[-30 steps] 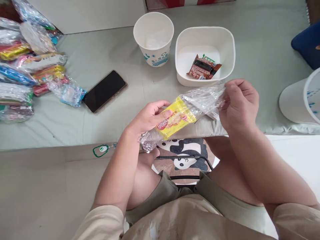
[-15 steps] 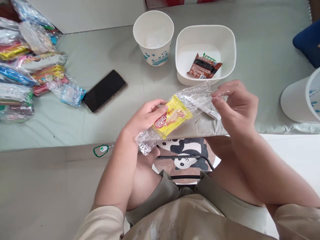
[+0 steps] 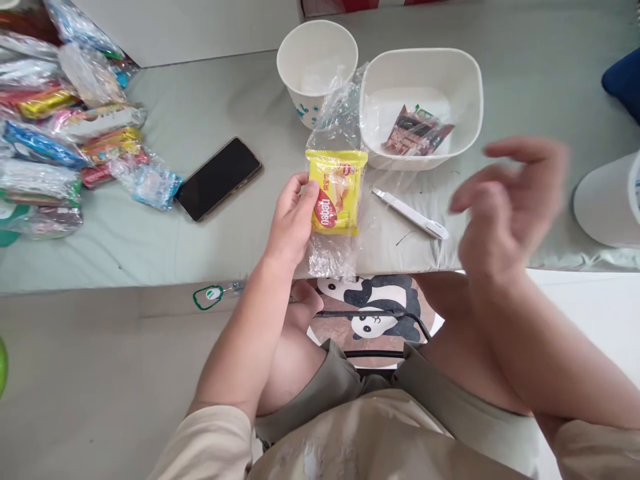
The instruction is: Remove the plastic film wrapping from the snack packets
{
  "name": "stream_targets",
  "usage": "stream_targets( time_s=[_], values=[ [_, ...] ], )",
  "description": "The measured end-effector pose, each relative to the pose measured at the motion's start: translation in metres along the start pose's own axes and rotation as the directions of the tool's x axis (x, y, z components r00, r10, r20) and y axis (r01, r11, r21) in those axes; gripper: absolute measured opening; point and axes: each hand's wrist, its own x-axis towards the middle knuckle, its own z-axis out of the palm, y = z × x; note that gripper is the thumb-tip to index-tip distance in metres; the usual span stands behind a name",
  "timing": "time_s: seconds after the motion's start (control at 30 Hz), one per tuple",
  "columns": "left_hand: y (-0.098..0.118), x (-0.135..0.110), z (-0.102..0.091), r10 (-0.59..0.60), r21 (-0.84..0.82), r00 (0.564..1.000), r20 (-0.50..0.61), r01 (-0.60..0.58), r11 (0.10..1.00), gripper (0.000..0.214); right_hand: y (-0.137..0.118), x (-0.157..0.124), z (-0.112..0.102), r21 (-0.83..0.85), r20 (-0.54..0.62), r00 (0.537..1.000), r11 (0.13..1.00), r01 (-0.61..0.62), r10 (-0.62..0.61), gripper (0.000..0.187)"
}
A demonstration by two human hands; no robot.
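My left hand grips a clear plastic bag holding a yellow snack packet, held upright over the front of the grey mat. My right hand is off to the right, blurred by motion, with its fingers apart and nothing in them. Between the hands a white pen-like tool lies on the mat. Behind it a white rectangular bowl contains a dark red snack packet.
A white paper cup stands left of the bowl. A black phone lies on the mat. Several bagged snacks are piled at the far left. Another white cup lies at the right edge.
My right hand let go of the bag's end and swung away to the right. My left hand turned the bagged packet upright.
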Motion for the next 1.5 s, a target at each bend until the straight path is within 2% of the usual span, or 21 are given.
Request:
stream_targets(
  time_s=[0.03, 0.1, 0.13, 0.2, 0.3, 0.43, 0.5, 0.53, 0.6, 0.63, 0.73, 0.83, 0.93, 1.0, 1.07, 1.17, 1.23, 1.27, 1.37, 1.43, 1.5],
  values=[
    [-0.001, -0.002, 0.002, 0.011, 0.027, 1.000, 0.007, -0.011, 1.000, 0.035, -0.009, -0.006, 0.003, -0.011, 0.181, 0.983, 0.999, -0.031, 0.032, 0.044],
    [-0.002, -0.007, 0.007, 0.019, 0.077, 0.999, 0.040, -0.023, 0.997, 0.036, -0.025, -0.015, 0.010, -0.089, 0.451, 0.888, 0.995, -0.052, 0.087, 0.067],
    [-0.001, -0.009, 0.009, 0.016, 0.097, 0.998, 0.062, -0.022, 0.995, 0.035, -0.030, -0.018, 0.014, -0.142, 0.520, 0.848, 0.989, -0.031, 0.101, 0.072],
    [0.001, -0.014, 0.012, 0.002, 0.142, 0.995, 0.100, -0.016, 0.990, 0.032, -0.037, -0.022, 0.020, -0.224, 0.583, 0.808, 0.973, 0.051, 0.092, 0.065],
    [0.004, -0.018, 0.013, -0.005, 0.230, 0.995, 0.104, -0.019, 0.973, 0.025, -0.039, -0.020, 0.023, -0.250, 0.614, 0.787, 0.961, 0.120, 0.061, 0.044],
    [0.006, -0.013, 0.003, 0.029, 0.409, 0.998, 0.052, -0.048, 0.911, 0.023, -0.032, -0.012, 0.019, -0.280, 0.570, 0.802, 0.960, -0.019, 0.182, 0.039],
    [0.009, -0.012, -0.003, 0.198, 0.583, 0.980, -0.012, -0.154, 0.798, 0.023, -0.029, -0.010, 0.018, -0.312, 0.558, 0.790, 0.947, -0.082, 0.252, 0.038],
    [0.011, -0.013, -0.004, 0.313, 0.675, 0.949, -0.032, -0.210, 0.707, 0.023, -0.028, -0.009, 0.018, -0.324, 0.558, 0.782, 0.940, -0.103, 0.278, 0.037],
    [0.015, -0.021, -0.001, 0.476, 0.808, 0.880, 0.004, -0.283, 0.516, 0.017, -0.027, -0.009, 0.018, -0.336, 0.564, 0.765, 0.933, -0.132, 0.311, 0.034],
    [0.017, -0.027, 0.003, 0.490, 0.846, 0.870, 0.057, -0.303, 0.439, 0.015, -0.027, -0.010, 0.018, -0.340, 0.573, 0.753, 0.930, -0.140, 0.323, 0.033],
    [0.020, -0.046, 0.020, 0.302, 0.901, 0.927, 0.221, -0.313, 0.301, 0.034, -0.029, -0.010, 0.019, -0.349, 0.595, 0.723, 0.923, -0.161, 0.351, 0.035],
    [0.020, -0.057, 0.031, 0.141, 0.950, 0.965, 0.219, -0.244, 0.195, 0.028, -0.029, -0.011, 0.019, -0.380, 0.589, 0.711, 0.908, -0.178, 0.385, 0.036],
    [0.021, -0.059, 0.032, 0.079, 0.968, 0.978, 0.195, -0.205, 0.142, 0.012, -0.029, -0.011, 0.019, -0.409, 0.581, 0.700, 0.893, -0.188, 0.414, 0.033],
    [0.023, -0.058, 0.029, 0.066, 0.970, 0.981, 0.180, -0.188, 0.155, 0.011, -0.029, -0.010, 0.019, -0.415, 0.585, 0.695, 0.890, -0.187, 0.419, 0.033],
    [0.027, -0.056, 0.023, 0.071, 0.956, 0.986, 0.152, -0.165, 0.244, 0.015, -0.029, -0.009, 0.018, -0.414, 0.587, 0.696, 0.892, -0.180, 0.413, 0.034],
    [0.034, -0.050, 0.003, 0.014, 0.822, 0.995, 0.098, -0.089, 0.562, 0.018, -0.029, -0.007, 0.017, -0.426, 0.577, 0.704, 0.888, -0.173, 0.414, 0.035],
    [0.039, -0.045, -0.015, -0.107, 0.629, 0.993, 0.046, 0.054, 0.775, 0.018, -0.028, -0.006, 0.015, -0.440, 0.570, 0.705, 0.881, -0.171, 0.421, 0.034],
    [0.042, -0.043, -0.025, -0.167, 0.536, 0.986, 0.006, 0.138, 0.833, 0.016, -0.028, -0.006, 0.014, -0.447, 0.566, 0.707, 0.879, -0.169, 0.424, 0.034],
    [0.047, -0.039, -0.051, -0.279, 0.465, 0.953, -0.121, 0.303, 0.832, 0.014, -0.025, -0.004, 0.012, -0.472, 0.544, 0.724, 0.868, -0.154, 0.425, 0.039],
    [0.048, -0.039, -0.066, -0.331, 0.534, 0.925, -0.185, 0.377, 0.756, 0.014, -0.022, -0.004, 0.012, -0.487, 0.535, 0.736, 0.863, -0.134, 0.416, 0.042],
    [0.049, -0.040, -0.079, -0.378, 0.604, 0.894, -0.240, 0.442, 0.663, 0.014, -0.018, -0.005, 0.011, -0.493, 0.550, 0.733, 0.864, -0.102, 0.401, 0.035]
  ],
)
